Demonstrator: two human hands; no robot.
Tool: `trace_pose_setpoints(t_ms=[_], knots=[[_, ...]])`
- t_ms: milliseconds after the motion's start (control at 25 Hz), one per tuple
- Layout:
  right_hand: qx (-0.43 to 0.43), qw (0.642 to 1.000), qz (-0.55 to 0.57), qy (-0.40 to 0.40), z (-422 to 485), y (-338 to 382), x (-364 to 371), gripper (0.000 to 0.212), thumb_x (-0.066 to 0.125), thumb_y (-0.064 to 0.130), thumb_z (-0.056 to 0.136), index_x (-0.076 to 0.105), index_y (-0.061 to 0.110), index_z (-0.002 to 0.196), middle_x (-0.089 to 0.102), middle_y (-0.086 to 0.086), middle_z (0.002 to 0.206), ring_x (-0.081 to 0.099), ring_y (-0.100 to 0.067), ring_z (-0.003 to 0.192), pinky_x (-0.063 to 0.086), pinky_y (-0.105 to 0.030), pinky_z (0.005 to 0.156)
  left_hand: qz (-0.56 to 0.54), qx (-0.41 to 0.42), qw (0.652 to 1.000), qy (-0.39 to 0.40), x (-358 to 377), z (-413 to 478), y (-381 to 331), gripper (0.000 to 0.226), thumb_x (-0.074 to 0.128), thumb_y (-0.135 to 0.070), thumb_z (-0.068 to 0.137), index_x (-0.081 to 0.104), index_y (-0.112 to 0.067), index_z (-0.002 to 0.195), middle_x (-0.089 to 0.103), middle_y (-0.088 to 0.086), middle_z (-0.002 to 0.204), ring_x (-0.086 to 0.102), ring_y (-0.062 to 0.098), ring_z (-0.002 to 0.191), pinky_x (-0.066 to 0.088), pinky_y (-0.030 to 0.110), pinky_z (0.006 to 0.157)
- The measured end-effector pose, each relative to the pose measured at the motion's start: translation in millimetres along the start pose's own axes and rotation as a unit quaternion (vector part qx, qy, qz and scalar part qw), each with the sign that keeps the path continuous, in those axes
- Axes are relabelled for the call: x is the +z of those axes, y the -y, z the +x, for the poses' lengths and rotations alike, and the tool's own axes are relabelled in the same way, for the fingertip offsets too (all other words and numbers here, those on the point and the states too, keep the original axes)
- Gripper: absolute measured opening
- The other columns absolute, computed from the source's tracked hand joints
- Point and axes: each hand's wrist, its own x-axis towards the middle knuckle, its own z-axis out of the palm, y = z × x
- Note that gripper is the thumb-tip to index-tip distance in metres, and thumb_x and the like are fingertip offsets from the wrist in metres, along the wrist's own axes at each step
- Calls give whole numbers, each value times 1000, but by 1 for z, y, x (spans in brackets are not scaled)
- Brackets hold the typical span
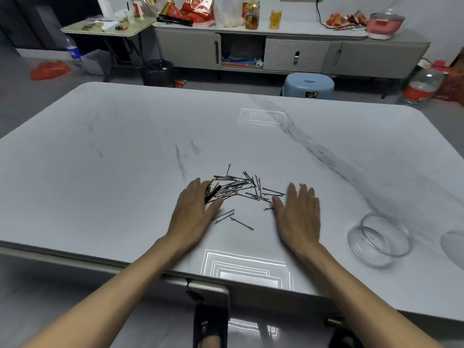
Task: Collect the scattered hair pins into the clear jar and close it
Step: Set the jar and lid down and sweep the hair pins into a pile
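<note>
White marble table [125,159], both flat hands [194,208] flanking hair pins [238,188], clear jar [379,238] right

White marble-patterned table [125,151]; beyond it, a light-blue plastic stool [308,84], long grey sideboard [288,50], black waste bin [157,71], orange plastic bag [49,69].

The hair pins [238,188] lay in a loose heap on the desk [125,159], toward its near edge. The left hand [194,209] rested flat at the heap's left side, touching pins; the right hand [297,213] lay flat at its right. 3 stray pins [233,219] lay between the hands, nearer the person. The jar [379,238] stood well right of the right hand, its lid [454,244] just beyond it at the frame's edge.
</note>
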Motion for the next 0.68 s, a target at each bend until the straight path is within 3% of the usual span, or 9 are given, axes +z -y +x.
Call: trace_pose_setpoints(t_ms=[240,320,440,520,680], knots=[[-147,972,166,83,8,49,0,49,44,31,99,38,3,139,42,-18,141,34,-32,134,25,-45,112,84,126,982,116,6,-3,-8,100,43,-75,81,6,-18,155,0,8,164,-2,19,150,3,34,121],[-180,970,140,80,-1,34,-7,69,51,41,93,25,11,149,30,-13,153,22,-29,144,15,-45,119,73,132,982,118,1,-1,1,105,41,-80,77,5,-20,155,-1,6,164,0,17,150,4,32,121],[-196,972,23,126,-22,6,-5,116,48,80,70,-9,22,153,-9,-10,162,-15,-23,148,-8,-38,120,103,143,978,108,-10,14,19,104,35,-83,79,6,-19,155,4,8,164,4,19,150,7,37,121],[-203,972,-5,115,-23,6,7,120,40,87,68,-13,21,153,-14,-13,161,-18,-24,148,-9,-38,120,142,161,971,105,-11,28,21,99,30,-79,83,7,-16,155,6,10,164,6,21,150,7,37,121],[-231,970,5,70,7,28,19,107,34,81,79,-5,15,154,-1,-17,162,-4,-26,150,0,-39,122,140,150,972,114,6,47,3,97,30,-76,84,6,-16,156,5,8,164,1,19,150,4,36,121]])
